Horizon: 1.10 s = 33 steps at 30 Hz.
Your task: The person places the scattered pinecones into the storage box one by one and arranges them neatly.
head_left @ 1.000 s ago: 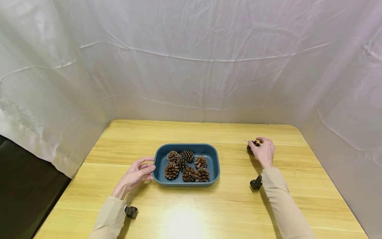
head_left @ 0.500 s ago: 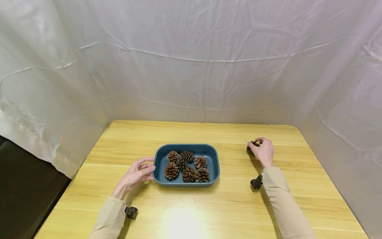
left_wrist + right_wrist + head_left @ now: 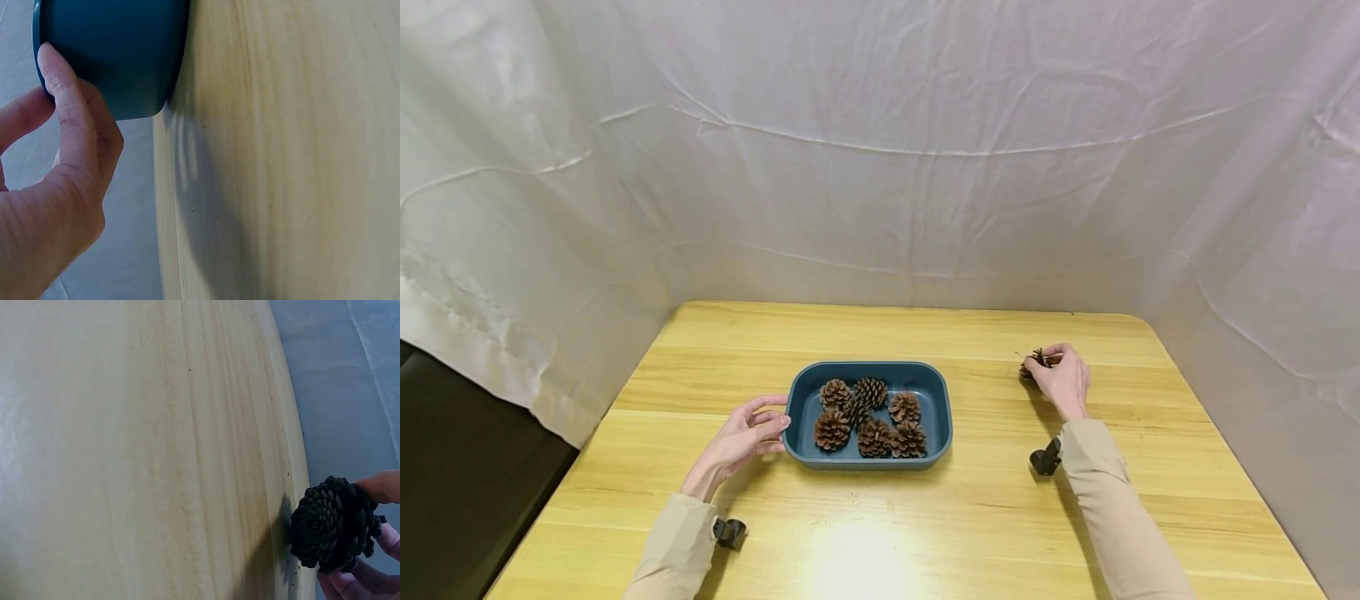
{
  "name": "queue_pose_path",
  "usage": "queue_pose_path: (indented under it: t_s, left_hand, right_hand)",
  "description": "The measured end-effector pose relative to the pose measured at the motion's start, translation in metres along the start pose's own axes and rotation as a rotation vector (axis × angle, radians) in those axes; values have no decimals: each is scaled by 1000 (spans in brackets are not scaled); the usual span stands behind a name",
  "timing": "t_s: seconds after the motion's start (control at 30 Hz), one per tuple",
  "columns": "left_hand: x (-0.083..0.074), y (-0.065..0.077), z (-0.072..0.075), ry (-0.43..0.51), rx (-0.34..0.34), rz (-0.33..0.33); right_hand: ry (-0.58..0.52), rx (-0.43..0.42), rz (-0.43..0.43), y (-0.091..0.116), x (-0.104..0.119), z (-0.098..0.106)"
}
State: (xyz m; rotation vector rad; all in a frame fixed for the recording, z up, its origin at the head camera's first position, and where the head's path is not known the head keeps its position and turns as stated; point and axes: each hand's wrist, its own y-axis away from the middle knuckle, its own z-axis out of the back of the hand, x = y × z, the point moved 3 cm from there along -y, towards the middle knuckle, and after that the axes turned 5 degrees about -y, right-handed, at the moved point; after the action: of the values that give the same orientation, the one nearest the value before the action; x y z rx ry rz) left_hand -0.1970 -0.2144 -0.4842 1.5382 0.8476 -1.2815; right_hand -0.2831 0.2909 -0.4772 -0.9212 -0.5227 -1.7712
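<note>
In the head view my right hand (image 3: 1067,383) pinches a dark pine cone (image 3: 1033,368) at the right side of the table, fingers and thumb around its back. The right wrist view shows that pine cone (image 3: 317,525) with its rounded scaly end facing the camera and its shadow beside it. Left of centre stands a dark blue rectangular tray (image 3: 943,400). My left hand (image 3: 741,437) touches its left end, with the thumb (image 3: 65,94) at the rim and relaxed fingers against the outer wall. Inside the tray lie several brown pine cones (image 3: 874,437), grouped mostly to the left and front.
The light wooden table (image 3: 985,517) has rounded far corners. Pale cloth (image 3: 880,208) hangs behind it and along both sides. A dark surface (image 3: 460,467) lies low beyond the left edge. Each wrist carries a small black camera (image 3: 1045,458).
The pine cone in my right hand has turned slightly, with more of its top showing now. The left hand, the tray and the pine cones in it have stayed put.
</note>
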Motion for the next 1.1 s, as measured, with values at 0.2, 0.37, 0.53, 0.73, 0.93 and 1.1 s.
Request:
queue_pose_path:
  t_s: [0.2, 0.37, 0.53, 0.73, 0.93, 1.1]
  left_hand:
    - [0, 0, 0, -4, 1, -1]
    - [0, 0, 0, -9, 3, -1]
    - [0, 0, 0, -11, 5, 0]
    - [0, 0, 0, -8, 7, -2]
    - [0, 0, 0, -2, 6, -2]
    - [0, 0, 0, 2, 4, 1]
  right_hand:
    - [-14, 2, 3, 2, 2, -1]
    - [-8, 9, 14, 1, 3, -1]
    - [7, 20, 34, 1, 5, -1]
    - [0, 26, 63, 1, 8, -1]
    - [-20, 28, 99, 1, 14, -1]
    - [-53, 35, 115, 3, 19, -2]
